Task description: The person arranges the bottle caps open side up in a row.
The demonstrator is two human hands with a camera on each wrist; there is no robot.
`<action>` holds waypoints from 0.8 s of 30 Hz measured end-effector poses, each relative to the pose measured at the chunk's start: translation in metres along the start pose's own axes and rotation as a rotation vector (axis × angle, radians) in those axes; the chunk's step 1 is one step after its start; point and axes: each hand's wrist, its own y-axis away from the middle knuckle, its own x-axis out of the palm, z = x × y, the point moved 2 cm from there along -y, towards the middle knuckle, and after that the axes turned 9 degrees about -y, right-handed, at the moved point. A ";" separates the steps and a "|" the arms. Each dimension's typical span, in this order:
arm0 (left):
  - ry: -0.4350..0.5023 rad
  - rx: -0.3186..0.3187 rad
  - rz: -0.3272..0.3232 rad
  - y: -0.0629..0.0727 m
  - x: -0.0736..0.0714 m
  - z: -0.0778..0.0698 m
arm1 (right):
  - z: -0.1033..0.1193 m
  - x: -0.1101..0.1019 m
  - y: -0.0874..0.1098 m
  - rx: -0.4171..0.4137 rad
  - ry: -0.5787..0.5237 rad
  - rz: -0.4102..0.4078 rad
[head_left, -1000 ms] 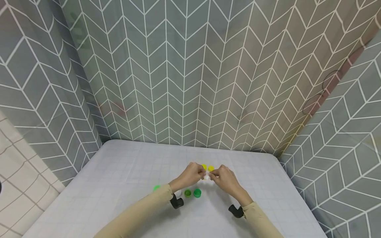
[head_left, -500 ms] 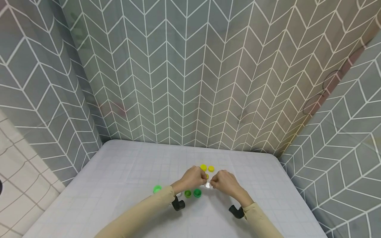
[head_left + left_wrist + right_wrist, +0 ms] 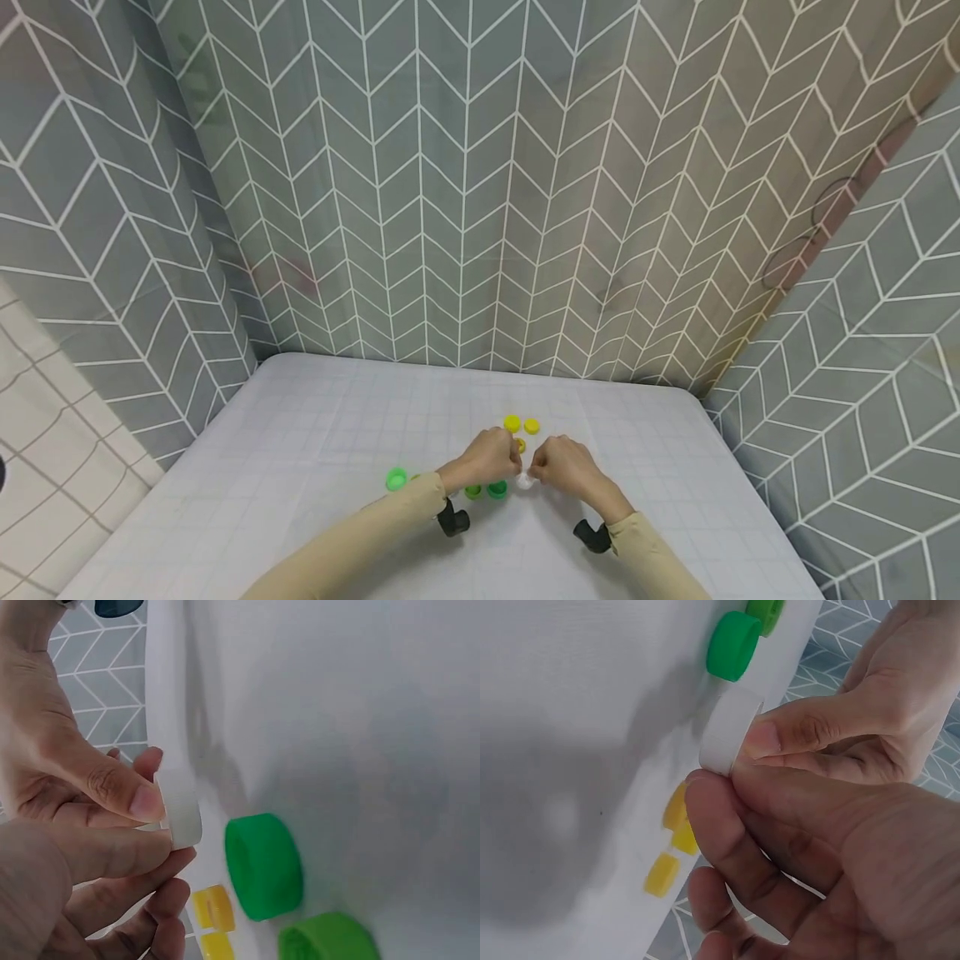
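Note:
A white bottle cap (image 3: 524, 481) is pinched between both hands. My left hand (image 3: 492, 454) grips its left side with thumb and fingertips, and my right hand (image 3: 564, 463) grips its right side. In the left wrist view the white cap stands on edge with both thumbs at its rim. Right beside it on the table is a dark green cap (image 3: 497, 490), with a lighter green cap (image 3: 472, 492) to its left, partly behind the left wrist. Beyond the hands sit a yellow cap (image 3: 512, 423), a second yellow cap (image 3: 532, 427) and a smaller yellow one (image 3: 521, 446), partly covered by the left hand.
The table (image 3: 322, 417) has a pale cloth. A bright green cap (image 3: 397, 479) lies left of the left forearm, which hides part of another small cap. Patterned curtains (image 3: 465, 208) surround the table's back and sides. A black wrist mount (image 3: 452, 519) hangs under the left wrist.
Both hands have come nearer to the person with the white cap, from beside the yellow caps to beside the dark green one. The yellow caps are now more exposed.

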 end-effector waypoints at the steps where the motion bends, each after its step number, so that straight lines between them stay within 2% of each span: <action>1: -0.008 -0.003 0.002 0.000 0.001 0.000 | 0.000 0.001 0.000 0.003 -0.002 0.002; 5: -0.032 -0.004 0.002 0.002 0.003 0.000 | -0.001 0.005 -0.001 0.014 0.001 0.009; 12: 0.004 -0.009 0.025 0.004 0.010 0.003 | -0.004 0.012 -0.002 0.025 0.013 0.034; 24: 0.009 -0.003 0.025 0.003 0.013 0.006 | -0.003 0.014 -0.002 0.018 0.046 0.022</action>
